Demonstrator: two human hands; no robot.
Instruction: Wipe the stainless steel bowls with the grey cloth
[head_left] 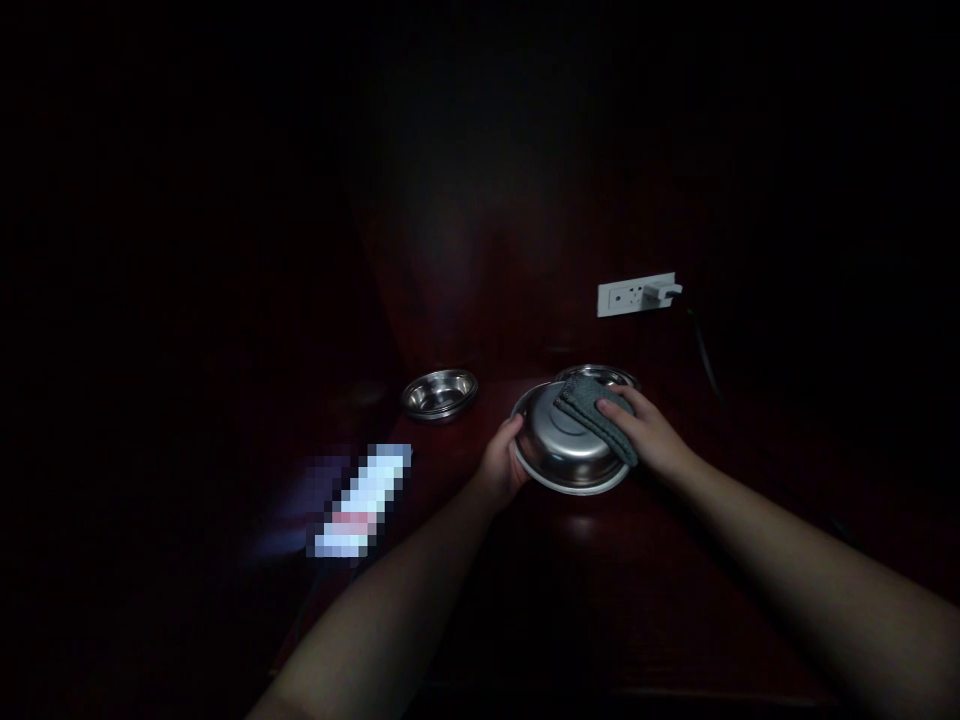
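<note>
My left hand (pixel 504 468) grips one steel bowl (pixel 547 440), half-hiding uncountable steelware (pixel 592 370) near the table's (pixel 637 600) far edge; my right hand (pixel 646 428), one cloth (pixel 589 408).

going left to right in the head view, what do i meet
bright pixelated patch, upright metal bowl, left hand, held metal bowl, right hand

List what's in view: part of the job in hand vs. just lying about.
Part of the job:
upturned metal bowl, in left hand
folded cloth, under right hand
likely stacked bowls, metal dish behind

Seemingly incidental:
wall socket, plug
pixelated bright rectangle, unidentifiable
</note>
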